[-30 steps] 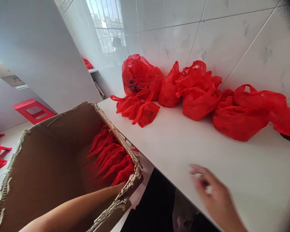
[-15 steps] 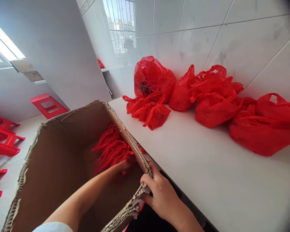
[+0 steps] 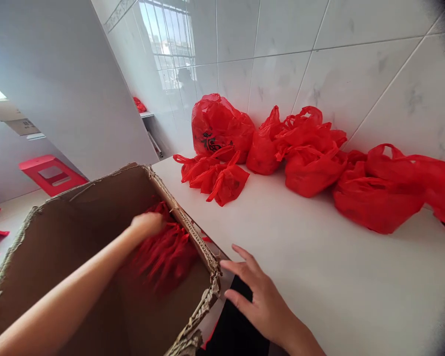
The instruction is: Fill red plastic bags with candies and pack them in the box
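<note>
My left hand (image 3: 148, 224) is inside a large cardboard box (image 3: 85, 277), closed at the gathered tops of a bundle of red plastic bags (image 3: 166, 259). The bundle hangs down below the fingers and is blurred by motion; the fingertips are partly hidden. Just outside the box's near right corner, my right hand (image 3: 259, 291) is open, its fingers spread and holding nothing. The box's rim is torn and frayed near it.
On the white table (image 3: 300, 257) to the right, several filled red plastic bags (image 3: 315, 168) line the tiled wall. A big red bag with black lettering (image 3: 222, 123) stands farthest back. A red stool (image 3: 52, 175) is beyond the box on the left.
My left hand has moved up and left, raising the bundle so that it hangs. My right hand has let go of the box rim and opened. The view has shifted slightly right.
</note>
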`<state>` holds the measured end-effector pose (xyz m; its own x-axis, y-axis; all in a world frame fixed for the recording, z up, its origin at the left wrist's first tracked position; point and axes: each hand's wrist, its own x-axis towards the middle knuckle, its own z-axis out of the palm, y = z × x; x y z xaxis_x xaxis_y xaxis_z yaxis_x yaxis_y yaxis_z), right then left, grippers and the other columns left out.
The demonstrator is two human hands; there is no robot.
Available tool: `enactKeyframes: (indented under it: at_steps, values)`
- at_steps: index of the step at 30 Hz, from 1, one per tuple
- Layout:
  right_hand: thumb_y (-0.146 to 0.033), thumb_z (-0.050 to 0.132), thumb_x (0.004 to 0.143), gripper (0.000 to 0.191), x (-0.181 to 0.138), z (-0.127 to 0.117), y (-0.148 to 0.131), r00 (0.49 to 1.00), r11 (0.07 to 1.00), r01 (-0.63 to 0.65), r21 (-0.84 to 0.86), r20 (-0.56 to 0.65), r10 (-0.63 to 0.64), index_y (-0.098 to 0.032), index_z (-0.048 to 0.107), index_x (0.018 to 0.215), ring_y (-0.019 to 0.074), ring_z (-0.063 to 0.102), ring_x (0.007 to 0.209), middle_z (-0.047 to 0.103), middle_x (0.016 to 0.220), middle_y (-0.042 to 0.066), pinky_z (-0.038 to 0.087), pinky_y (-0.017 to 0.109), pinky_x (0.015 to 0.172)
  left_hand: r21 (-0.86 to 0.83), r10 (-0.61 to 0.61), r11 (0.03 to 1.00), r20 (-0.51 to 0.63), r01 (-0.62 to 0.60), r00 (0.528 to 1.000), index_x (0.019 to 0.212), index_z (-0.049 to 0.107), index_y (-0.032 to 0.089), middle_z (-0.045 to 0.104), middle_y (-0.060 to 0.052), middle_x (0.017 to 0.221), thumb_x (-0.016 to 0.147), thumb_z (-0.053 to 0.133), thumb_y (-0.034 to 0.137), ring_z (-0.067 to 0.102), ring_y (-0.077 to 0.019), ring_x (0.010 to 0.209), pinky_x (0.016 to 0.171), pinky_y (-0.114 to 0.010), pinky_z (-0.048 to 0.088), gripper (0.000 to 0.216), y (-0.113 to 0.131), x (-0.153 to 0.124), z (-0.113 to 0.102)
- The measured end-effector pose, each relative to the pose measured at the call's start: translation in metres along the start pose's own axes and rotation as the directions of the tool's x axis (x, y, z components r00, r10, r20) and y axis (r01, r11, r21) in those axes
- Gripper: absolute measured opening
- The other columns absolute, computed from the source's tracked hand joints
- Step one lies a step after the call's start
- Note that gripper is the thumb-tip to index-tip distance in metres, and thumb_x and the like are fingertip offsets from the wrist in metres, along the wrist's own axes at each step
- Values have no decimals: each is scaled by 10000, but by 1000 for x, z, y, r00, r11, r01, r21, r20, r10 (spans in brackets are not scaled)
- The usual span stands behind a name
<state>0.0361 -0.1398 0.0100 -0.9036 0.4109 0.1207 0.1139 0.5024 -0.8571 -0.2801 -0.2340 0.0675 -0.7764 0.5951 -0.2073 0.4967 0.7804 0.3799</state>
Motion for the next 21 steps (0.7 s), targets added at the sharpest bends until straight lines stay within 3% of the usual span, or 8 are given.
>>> enactKeyframes:
  at_steps: [3, 5, 8, 12, 16, 18, 21]
  values:
    - [-328, 520, 908, 334, 3, -9, 25, 981, 991, -41, 128, -183, 64, -322, 566, 1239, 165, 592, 1055, 438, 1399, 57, 503, 307, 898, 137, 39, 991, -223, -8, 974, 1066, 615, 138, 612, -133, 1143, 927, 449, 440, 525, -334, 1142, 961, -578, 357, 372, 23, 15, -49]
    - [-369, 501, 915, 276, 8, -8, 37, 965, 980, -67, 187, -237, 111, -262, 620, 1141, 153, 624, 904, 569, 1232, 69, 529, 283, 795, 168, 142, 981, -286, -96, 948, 1050, 619, 170, 632, -126, 1121, 933, 363, 503, 518, -357, 1156, 959, -535, 353, 436, 57, 25, -54]
    - [-417, 499, 910, 285, 12, -2, 44, 952, 971, -115, 208, -256, 167, -218, 648, 1050, 163, 621, 799, 660, 980, 59, 532, 279, 718, 143, 295, 953, -223, -268, 929, 1017, 630, 210, 666, -91, 1073, 885, 420, 583, 576, -304, 1084, 921, -410, 412, 448, 122, 45, -23]
    - [-436, 494, 908, 295, 10, 3, 42, 934, 965, -129, 229, -299, 196, -205, 647, 1011, 171, 619, 772, 668, 872, 46, 533, 289, 720, 34, 342, 940, -137, -340, 930, 1136, 596, 162, 600, -121, 1207, 852, 587, 475, 556, -288, 1114, 935, -471, 434, 423, 183, 74, 28]
    - [-406, 480, 920, 263, 11, 1, 40, 934, 972, -127, 197, -307, 184, -205, 638, 982, 166, 618, 767, 668, 868, 39, 519, 280, 709, -169, 359, 918, -33, -359, 933, 1142, 594, 152, 617, -85, 1152, 890, 588, 339, 615, -220, 992, 846, -442, 517, 314, 202, 83, 38]
    - [-403, 476, 923, 257, 12, -1, 40, 936, 975, -130, 181, -301, 181, -207, 637, 958, 163, 614, 742, 667, 848, 36, 512, 274, 679, -307, 395, 874, -1, -376, 919, 1106, 614, 137, 650, -80, 1088, 890, 588, 336, 641, -211, 934, 806, -412, 540, 295, 201, 76, 26]
    - [-403, 469, 924, 257, 12, -4, 40, 940, 975, -129, 179, -291, 178, -209, 637, 941, 162, 619, 741, 668, 846, 33, 511, 270, 680, -524, 442, 767, 14, -370, 897, 1076, 645, 110, 706, -79, 943, 901, 561, 338, 679, -208, 842, 760, -373, 560, 300, 184, 51, -9]
